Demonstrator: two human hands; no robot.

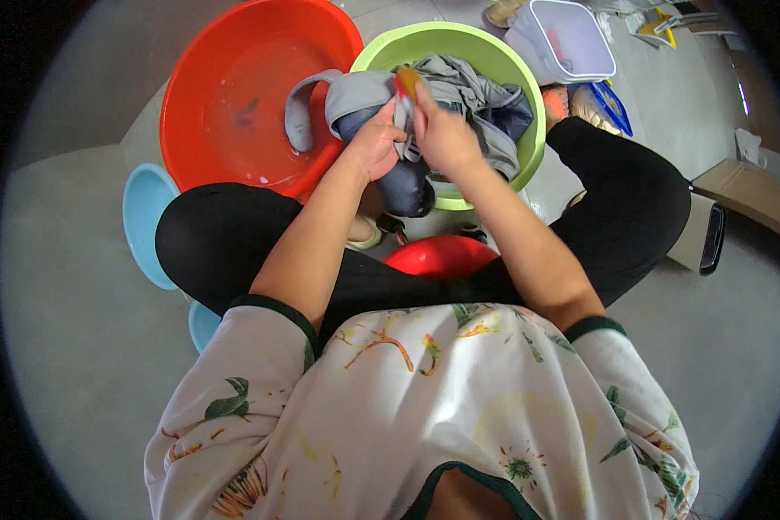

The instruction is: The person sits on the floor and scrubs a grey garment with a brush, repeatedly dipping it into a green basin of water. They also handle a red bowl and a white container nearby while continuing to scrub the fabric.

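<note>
A grey and dark blue cloth article (455,81) with a padded strap and a buckle, perhaps a bag or carrier, lies bunched in a light green plastic basin (526,162). Part of it hangs over the near rim, and the strap (299,117) loops across the red basin's edge. My left hand (378,144) pinches a narrow grey strip of this cloth near the buckle (411,153). In my right hand (447,135) is a small yellow and red brush (407,83), blurred and pressed close to the strip just beyond my left fingers.
Left of the green basin stands a large red basin (198,117) with a little cloudy water. Light blue basins (148,224) sit by my left knee. A translucent plastic bin (520,49), a blue-edged dustpan-like object (614,107) and a cardboard box (741,192) are at right.
</note>
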